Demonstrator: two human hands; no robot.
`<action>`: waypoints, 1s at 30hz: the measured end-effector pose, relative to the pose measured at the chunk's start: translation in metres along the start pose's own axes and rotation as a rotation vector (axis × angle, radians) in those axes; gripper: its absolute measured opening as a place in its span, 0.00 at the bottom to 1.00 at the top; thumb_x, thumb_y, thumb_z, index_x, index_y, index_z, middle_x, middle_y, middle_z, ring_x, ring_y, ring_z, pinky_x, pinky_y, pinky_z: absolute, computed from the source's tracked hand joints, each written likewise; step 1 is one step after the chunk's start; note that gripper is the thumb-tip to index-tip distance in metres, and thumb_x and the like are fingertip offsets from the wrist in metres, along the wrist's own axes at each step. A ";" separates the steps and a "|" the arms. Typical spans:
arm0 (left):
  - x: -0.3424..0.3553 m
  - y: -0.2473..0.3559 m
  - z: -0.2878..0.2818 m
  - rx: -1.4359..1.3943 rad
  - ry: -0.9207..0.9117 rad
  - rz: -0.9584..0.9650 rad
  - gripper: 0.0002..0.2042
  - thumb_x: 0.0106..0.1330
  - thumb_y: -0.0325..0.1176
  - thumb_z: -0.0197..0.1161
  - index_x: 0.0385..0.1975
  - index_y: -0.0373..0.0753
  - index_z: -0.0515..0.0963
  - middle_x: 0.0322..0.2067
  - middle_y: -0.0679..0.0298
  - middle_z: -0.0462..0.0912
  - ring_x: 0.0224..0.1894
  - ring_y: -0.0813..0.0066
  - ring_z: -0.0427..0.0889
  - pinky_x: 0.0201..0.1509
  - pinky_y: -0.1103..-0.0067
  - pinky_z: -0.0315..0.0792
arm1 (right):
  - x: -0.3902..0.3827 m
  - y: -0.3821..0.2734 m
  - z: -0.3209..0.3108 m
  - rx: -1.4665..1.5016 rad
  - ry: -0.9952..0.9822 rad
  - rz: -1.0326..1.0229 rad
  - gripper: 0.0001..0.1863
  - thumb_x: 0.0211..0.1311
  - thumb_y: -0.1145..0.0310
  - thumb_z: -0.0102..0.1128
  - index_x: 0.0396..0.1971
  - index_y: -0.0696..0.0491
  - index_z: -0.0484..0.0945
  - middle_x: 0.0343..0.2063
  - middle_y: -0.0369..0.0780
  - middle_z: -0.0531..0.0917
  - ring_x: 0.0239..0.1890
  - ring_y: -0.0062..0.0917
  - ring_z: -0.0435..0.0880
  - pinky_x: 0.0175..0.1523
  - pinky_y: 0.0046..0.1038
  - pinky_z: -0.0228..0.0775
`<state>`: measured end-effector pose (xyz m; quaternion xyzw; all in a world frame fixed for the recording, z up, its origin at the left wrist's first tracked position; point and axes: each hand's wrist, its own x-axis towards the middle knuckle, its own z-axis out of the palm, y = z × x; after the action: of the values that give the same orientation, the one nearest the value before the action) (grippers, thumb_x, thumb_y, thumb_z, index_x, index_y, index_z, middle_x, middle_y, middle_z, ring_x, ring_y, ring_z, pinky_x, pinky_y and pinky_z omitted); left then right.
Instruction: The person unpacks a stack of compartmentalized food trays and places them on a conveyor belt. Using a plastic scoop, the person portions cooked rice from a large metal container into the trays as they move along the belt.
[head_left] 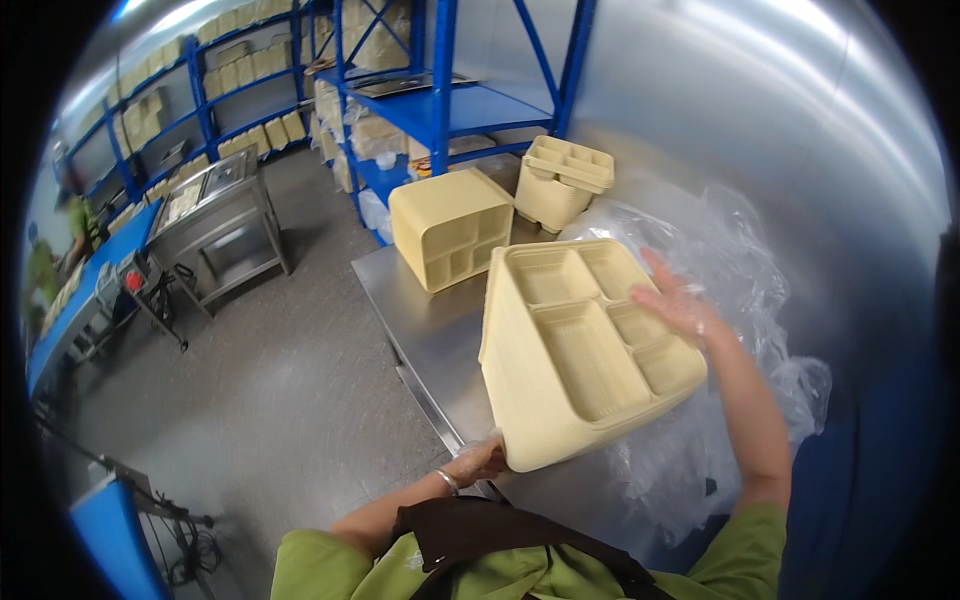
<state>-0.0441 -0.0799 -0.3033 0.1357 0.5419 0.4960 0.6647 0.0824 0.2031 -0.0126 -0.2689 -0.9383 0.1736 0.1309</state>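
A tall stack of nested cream compartment trays (590, 370) is tilted in front of me above the steel table (420, 315), its divided top facing up toward me. My left hand (478, 462) grips the stack's lower left corner, its fingertips partly hidden by the trays. Spread fingers of my right hand (682, 306) lie over the right rim of the top tray. Clear thin film, perhaps gloves, shows on both hands. Just beyond stands another stack of cream trays (450, 225) on its side, compartments facing me. A smaller tray stack (560, 180) sits farther back.
Crumpled clear plastic bags (745, 260) lie right of the trays, along the metal wall. A blue shelving rack (440, 110) rises at the table's far end. On the left are a blue conveyor (100, 275), a steel cart (220, 230) and people in green (80, 225).
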 end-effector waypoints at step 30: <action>-0.107 0.110 -0.052 0.667 0.978 1.001 0.14 0.48 0.35 0.63 0.28 0.37 0.67 0.43 0.53 0.75 0.41 0.64 0.74 0.45 0.72 0.69 | -0.171 0.091 0.238 0.377 -0.407 0.516 0.17 0.61 0.71 0.48 0.51 0.55 0.70 0.42 0.40 0.78 0.40 0.23 0.78 0.42 0.21 0.70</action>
<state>-0.1362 -0.1327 -0.1815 0.3230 0.7686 0.5513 -0.0295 0.1834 0.1207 -0.2903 -0.4277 -0.7981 0.4202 -0.0593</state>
